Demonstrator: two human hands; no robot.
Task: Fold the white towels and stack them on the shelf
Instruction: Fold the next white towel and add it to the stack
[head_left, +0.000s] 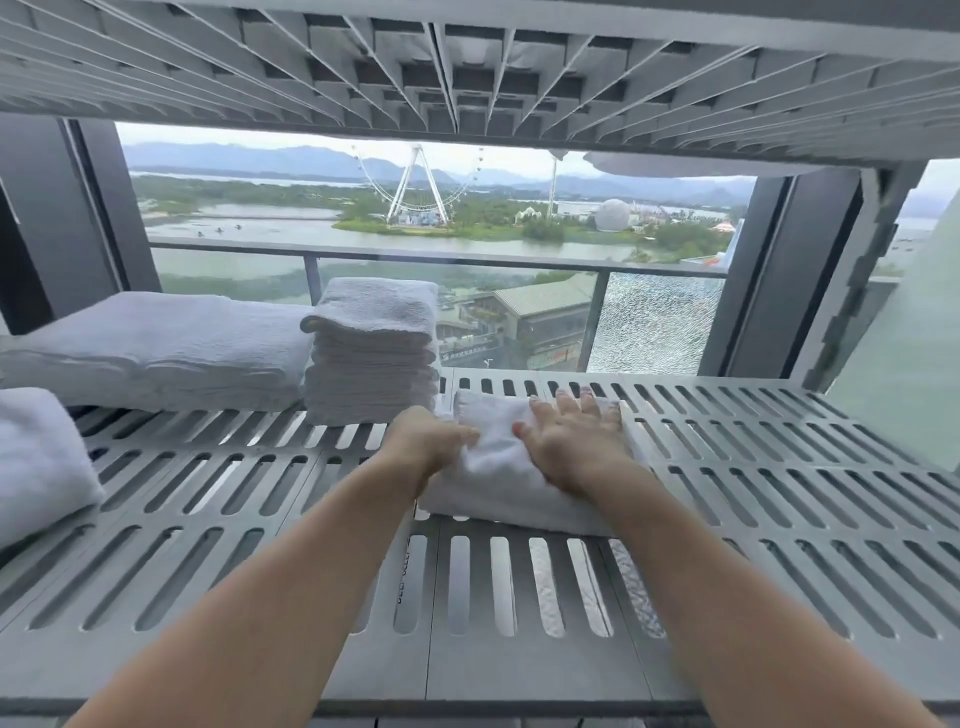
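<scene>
A folded white towel (498, 467) lies on the grey slatted shelf (779, 467), just right of a tall stack of small folded towels (371, 353). My right hand (576, 441) lies flat on top of the towel with fingers spread, pointing toward the window. My left hand (431, 441) grips the towel's left edge with curled fingers. A wide pile of larger folded towels (156, 348) sits at the back left. Another thick folded towel (36, 462) rests at the left edge.
A second slatted shelf (467, 67) hangs close overhead. Behind the shelf a window (415, 234) gives onto a balcony railing. A dark frame post (774, 280) stands at the back right. The shelf's right half and front are bare slats.
</scene>
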